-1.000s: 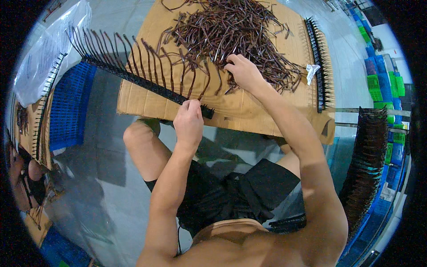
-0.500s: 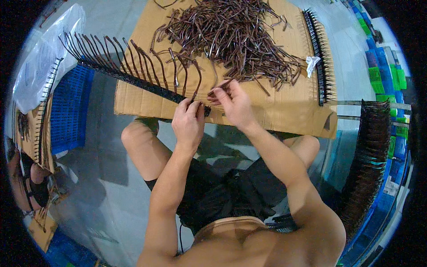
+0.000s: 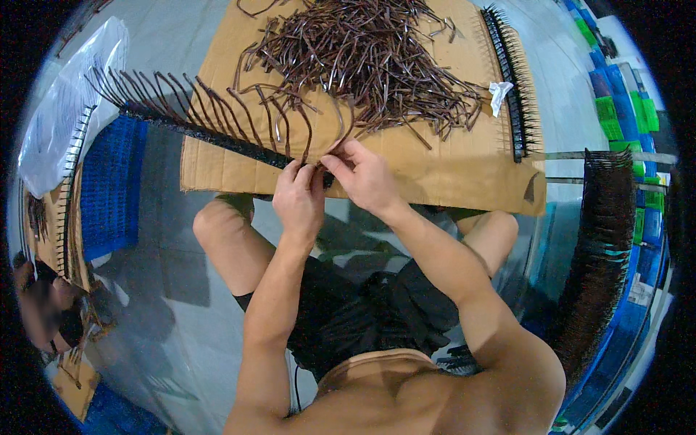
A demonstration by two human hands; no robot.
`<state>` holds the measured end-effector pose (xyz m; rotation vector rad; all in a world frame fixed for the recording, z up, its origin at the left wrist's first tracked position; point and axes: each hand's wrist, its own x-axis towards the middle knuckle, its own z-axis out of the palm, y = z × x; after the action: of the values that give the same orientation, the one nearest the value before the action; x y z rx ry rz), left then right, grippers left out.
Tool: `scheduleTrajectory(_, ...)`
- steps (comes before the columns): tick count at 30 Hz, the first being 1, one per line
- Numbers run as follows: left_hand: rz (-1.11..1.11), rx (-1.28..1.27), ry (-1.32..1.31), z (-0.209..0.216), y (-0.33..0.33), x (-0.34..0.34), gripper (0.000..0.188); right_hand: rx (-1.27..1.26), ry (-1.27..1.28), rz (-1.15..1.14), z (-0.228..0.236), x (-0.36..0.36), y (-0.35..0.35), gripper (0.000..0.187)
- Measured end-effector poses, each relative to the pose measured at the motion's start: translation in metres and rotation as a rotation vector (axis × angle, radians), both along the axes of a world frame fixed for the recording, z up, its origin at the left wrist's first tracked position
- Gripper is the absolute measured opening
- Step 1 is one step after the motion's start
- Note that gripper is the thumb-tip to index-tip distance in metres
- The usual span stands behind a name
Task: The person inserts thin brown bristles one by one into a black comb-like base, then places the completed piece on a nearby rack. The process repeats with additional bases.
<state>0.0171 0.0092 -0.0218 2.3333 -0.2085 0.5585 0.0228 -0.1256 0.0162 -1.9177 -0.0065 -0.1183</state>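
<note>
A long black bar (image 3: 217,138), with a row of curved brown strands standing up from it, slants across the left part of the cardboard. Near its right end, my left hand (image 3: 298,206) is closed on it, fingertips pinched at the base of the last strands. Close beside, my right hand (image 3: 368,183) pinches a thin brown strand (image 3: 349,133) and brings it against the bar by the left fingertips. My fingers hide the strand's lower end. Beyond both hands lies a big heap of loose brown strands (image 3: 362,65).
The cardboard sheet (image 3: 449,181) carries a black spiked strip (image 3: 507,87) and a white scrap (image 3: 498,98) at right. Dark bristly rows (image 3: 598,246) hang on metal rods farther right. Left are a blue crate (image 3: 112,188), a plastic bag (image 3: 69,130) and another person (image 3: 51,312).
My right hand has moved left and down from beside the heap to meet my left hand at the bar, bringing the strand. The left hand keeps its grip.
</note>
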Motion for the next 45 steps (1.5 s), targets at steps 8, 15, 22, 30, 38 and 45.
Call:
scheduleTrajectory(8,-0.028,0.112,0.121,0.01,0.003,-0.004,0.017,-0.163,-0.07,0.032,0.014,-0.005,0.005,0.02)
scheduleTrajectory(15,-0.013,0.089,0.313,0.031,-0.014,-0.03,0.022,-0.001,0.193,0.125,0.026,-0.001,-0.002,0.025)
scheduleTrajectory(22,-0.028,-0.073,0.137,0.017,-0.016,-0.027,0.016,-0.106,0.147,0.134,-0.011,0.029,-0.041,0.025)
scheduleTrajectory(30,-0.072,-0.075,0.043,0.009,-0.017,-0.024,0.014,-0.377,0.193,-0.108,-0.028,0.015,-0.034,0.02)
scheduleTrajectory(38,-0.116,-0.032,0.076,0.008,-0.013,-0.019,0.012,0.249,0.036,-0.171,-0.009,-0.025,-0.004,0.035)
scheduleTrajectory(45,-0.079,-0.042,0.074,0.001,-0.014,-0.02,0.011,-0.085,-0.004,-0.117,0.007,-0.03,0.004,0.016)
